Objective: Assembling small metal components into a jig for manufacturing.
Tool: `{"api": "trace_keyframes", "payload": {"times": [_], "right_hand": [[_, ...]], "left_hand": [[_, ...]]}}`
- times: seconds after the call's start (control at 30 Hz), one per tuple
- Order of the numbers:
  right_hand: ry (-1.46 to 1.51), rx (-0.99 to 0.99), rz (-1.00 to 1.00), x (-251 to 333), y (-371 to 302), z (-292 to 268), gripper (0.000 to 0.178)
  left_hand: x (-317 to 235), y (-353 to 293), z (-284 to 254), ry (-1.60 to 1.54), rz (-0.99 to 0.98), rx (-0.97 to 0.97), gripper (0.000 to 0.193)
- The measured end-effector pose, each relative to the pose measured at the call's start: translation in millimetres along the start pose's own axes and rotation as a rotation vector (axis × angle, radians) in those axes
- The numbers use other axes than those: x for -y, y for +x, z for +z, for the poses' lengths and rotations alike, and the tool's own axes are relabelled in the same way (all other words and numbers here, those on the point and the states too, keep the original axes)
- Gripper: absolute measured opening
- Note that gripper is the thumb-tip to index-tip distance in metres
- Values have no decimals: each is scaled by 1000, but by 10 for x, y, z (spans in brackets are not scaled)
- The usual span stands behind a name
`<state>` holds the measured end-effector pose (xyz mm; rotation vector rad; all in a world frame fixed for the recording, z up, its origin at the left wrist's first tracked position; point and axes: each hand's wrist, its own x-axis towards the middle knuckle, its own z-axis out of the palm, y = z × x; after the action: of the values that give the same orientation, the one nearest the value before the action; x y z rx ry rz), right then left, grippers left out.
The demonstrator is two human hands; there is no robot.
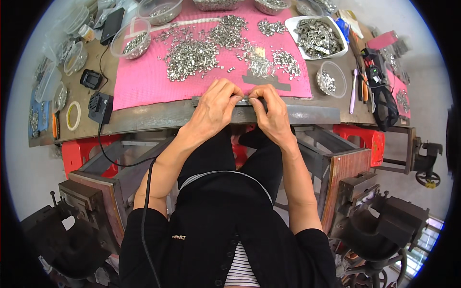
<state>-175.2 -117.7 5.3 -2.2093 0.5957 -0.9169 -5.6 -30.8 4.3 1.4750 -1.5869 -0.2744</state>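
I pinch 1 piece [244,101] mid-frame, left hand [216,105] and right hand [272,111] near-closed; upper-centre heap [189,58] seems undone, finished count unclear.

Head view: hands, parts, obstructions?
Left hand, right hand: both pinching at bench edge. Small item between, kind unclear. Metal pieces beyond on pink mat, not blocking.

The scene is bright and fairly evenly lit, with soft shadows. At lower right, a window [425,244] glares bluish white. Small glints speckle the metal pieces [189,60] on the pink mat [139,86], while the black shirt [201,240] loses most of its detail in darkness. Wide-lens distortion bows the worktop [326,103], and the corners go black. The hands [211,109] look reasonably sharp; detail between their fingertips is too small to make out.
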Motion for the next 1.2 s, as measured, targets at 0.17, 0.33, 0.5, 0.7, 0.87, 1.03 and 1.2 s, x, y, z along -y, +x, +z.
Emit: {"api": "trace_keyframes", "payload": {"times": [0.17,0.33,0.5,0.7,0.87,1.03,1.2], "right_hand": [[20,2,20,-4,-5,-4,13],[25,-2,23,-15,-9,4,13],[27,-1,29,-22,-15,2,12],[4,10,5,-14,-3,4,14],[-26,20,-21,-4,7,6,14],[-72,32,-42,-9,18,11,15],[-119,83,-58,6,54,-40,15]], "left_hand": [[27,1,-13,-39,-7,-28,7],[27,-1,5,-20,-3,-34,6],[35,-2,20,-1,12,-41,7],[-29,-34,25,89,126,-28,12],[-35,-64,49,127,104,-66,14],[-38,-69,32,112,116,-51,16],[4,-80,61,79,116,-74,17]]}}
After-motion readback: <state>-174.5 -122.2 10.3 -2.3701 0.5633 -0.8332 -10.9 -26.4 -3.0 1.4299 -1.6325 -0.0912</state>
